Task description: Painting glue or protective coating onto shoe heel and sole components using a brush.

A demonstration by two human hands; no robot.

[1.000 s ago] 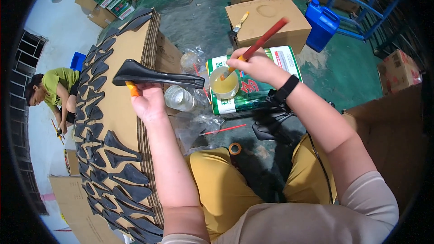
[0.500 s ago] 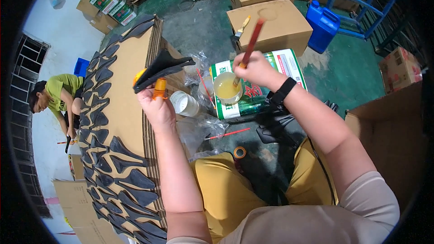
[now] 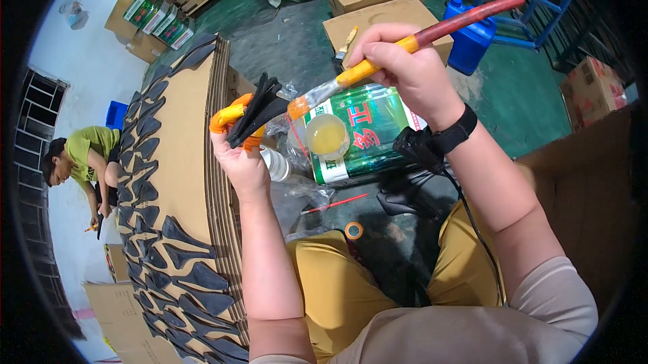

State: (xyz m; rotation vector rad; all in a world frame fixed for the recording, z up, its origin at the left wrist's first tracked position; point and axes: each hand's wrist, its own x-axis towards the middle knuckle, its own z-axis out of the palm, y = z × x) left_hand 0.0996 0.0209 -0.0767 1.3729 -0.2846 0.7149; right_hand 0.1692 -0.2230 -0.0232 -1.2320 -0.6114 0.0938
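Observation:
My left hand (image 3: 237, 155), with orange finger covers on its fingers, grips a folded black piece (image 3: 260, 113) that looks like rubber or foam. In my right hand (image 3: 413, 70) is a paintbrush (image 3: 374, 65) with a yellow and red handle. Its bristles are at the right edge of the black piece; I cannot tell whether they touch. Below the brush, a cup of yellowish liquid (image 3: 328, 136) stands on a green and white tin (image 3: 364, 118) lying flat. To my left, many similar black pieces (image 3: 202, 276) are laid out on stacked cardboard (image 3: 192, 118).
A white cup (image 3: 275, 163) stands beside clear plastic. An orange tape roll (image 3: 353, 230) and a red brush (image 3: 344, 201) lie on the floor. Cartons (image 3: 385, 16) holding brushes, a blue jerrycan (image 3: 469, 39) and a blue frame stand beyond. A co-worker (image 3: 91, 151) crouches at far left.
The paintbrush has come out of the cup and moved left and up to the black piece. The black piece has turned in my left hand, and the whole view has shifted slightly.

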